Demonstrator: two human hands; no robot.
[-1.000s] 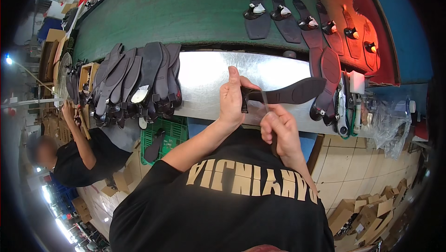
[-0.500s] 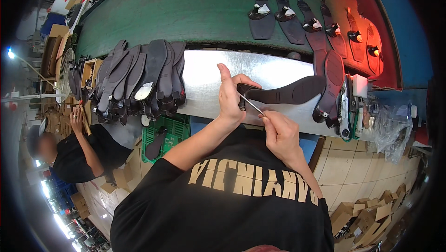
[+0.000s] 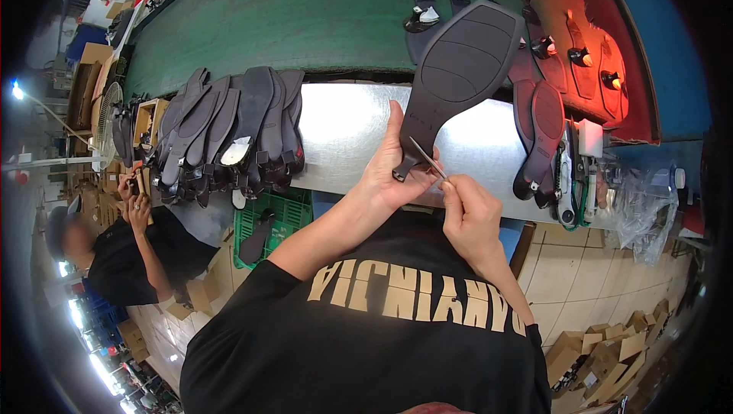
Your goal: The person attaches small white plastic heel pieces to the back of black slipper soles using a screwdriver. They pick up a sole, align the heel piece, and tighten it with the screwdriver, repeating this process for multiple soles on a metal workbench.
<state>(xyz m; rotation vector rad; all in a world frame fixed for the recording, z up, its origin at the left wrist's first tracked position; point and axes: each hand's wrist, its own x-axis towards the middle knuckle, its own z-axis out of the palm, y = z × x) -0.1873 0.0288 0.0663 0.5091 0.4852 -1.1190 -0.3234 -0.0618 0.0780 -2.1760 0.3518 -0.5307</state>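
Observation:
My left hand (image 3: 385, 179) is closed around the narrow heel end of a black shoe sole (image 3: 467, 63), thumb pointing up along one side. The sole is tilted, its broad toe end reaching up and right over the green surface, its grooved underside in view. Pinched in my right hand (image 3: 472, 219) is a thin metal rod-like tool (image 3: 422, 152). Its tip lies over the narrow part of the sole close to the heel; whether it touches cannot be made out. The fingers of my left hand are partly hidden behind the sole.
A shiny metal worktop (image 3: 336, 120) lies below the hands. Black soles (image 3: 259, 116) are heaped on its left, and others (image 3: 544, 127) lie at right beside tools. More shoe parts (image 3: 580, 55) line the green surface (image 3: 305, 17). A green crate (image 3: 286, 219) stands below; a co-worker (image 3: 145, 250) is at left.
The sole has swung from lying sideways to toe end up, its underside turned toward me. My left hand has rolled with it, and the tool has shifted slightly right and up.

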